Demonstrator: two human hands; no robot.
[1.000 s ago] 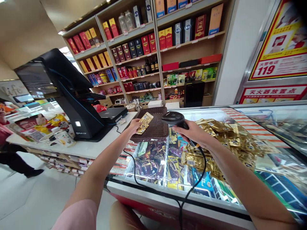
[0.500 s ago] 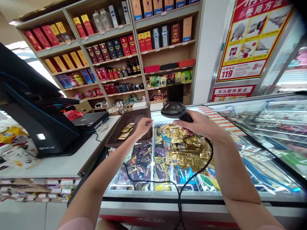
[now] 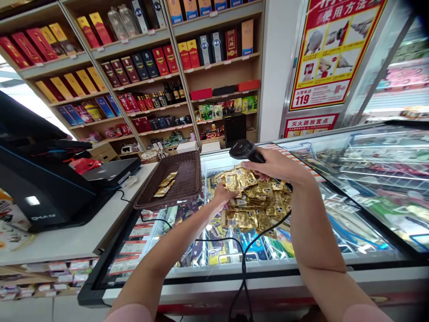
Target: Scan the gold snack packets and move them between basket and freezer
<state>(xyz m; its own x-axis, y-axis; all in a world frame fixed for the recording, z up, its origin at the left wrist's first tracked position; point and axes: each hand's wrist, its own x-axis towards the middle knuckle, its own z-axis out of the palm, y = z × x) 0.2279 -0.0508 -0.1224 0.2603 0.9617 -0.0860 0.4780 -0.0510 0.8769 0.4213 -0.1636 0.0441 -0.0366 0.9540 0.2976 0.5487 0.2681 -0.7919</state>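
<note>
My right hand [image 3: 273, 166] is wrapped round the handle of a black barcode scanner [image 3: 240, 149], whose head points left above the freezer. Below it, a heap of shiny gold packets [image 3: 264, 194] lies spread on the freezer's glass top. My left hand [image 3: 224, 196] is at the heap's left edge, thumb and fingers closed on a gold packet [image 3: 232, 181]. Another gold packet [image 3: 247, 177] sits just under my right fingers; whether they touch it I cannot tell. To the left, a brown woven basket [image 3: 185, 167] holds a few gold packets [image 3: 166, 184].
The chest freezer [image 3: 197, 281] shows wrapped goods through its glass. A black scanner cable [image 3: 243, 259] loops across its front. A counter [image 3: 97, 232] with a black checkout terminal [image 3: 43, 188] stands left. Shelves of boxes [image 3: 140, 67] line the back wall.
My left hand has gone from beside the basket rightward to the heap and closed on a gold packet. The scanner stays in my right hand above the heap. The view has shifted right.
</note>
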